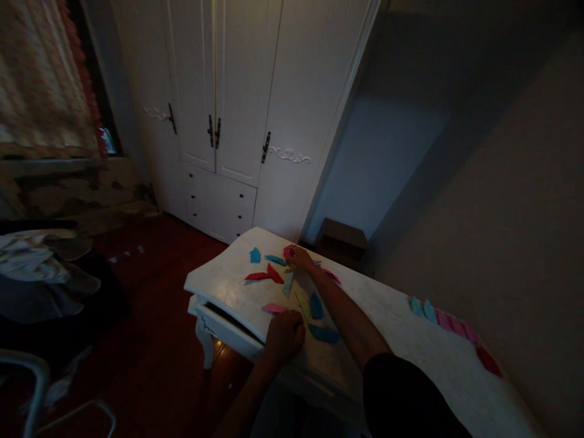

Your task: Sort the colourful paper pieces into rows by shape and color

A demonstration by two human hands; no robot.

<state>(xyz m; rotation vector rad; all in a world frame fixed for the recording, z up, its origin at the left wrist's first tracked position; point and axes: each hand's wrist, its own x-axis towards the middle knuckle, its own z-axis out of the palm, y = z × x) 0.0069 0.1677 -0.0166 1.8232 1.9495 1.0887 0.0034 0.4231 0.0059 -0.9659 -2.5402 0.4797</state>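
Folded paper pieces lie scattered on the white table (pixel 219 271). At its far side my right hand (pixel 301 259) is stretched out, fingers closed on a magenta folded paper piece (pixel 288 251). My left hand (pixel 283 336) rests curled at the near edge, its palm hidden, beside a pink folded piece (pixel 274 308). Between the hands are a pale green piece (pixel 288 283), a yellow-green piece (pixel 303 304) and dark blue pieces (pixel 323 333). Red pieces (pixel 274 274) and light blue pieces (pixel 255 255) lie farther left.
Along the table's right back edge runs a row of teal, pink (pixel 456 325) and red folded pieces. A white wardrobe (pixel 241 91) stands behind, with a brown box-like stand (pixel 342 240) beside it. Cloth (pixel 36 261) is heaped at left above the red floor, near a white metal frame (pixel 39 371).
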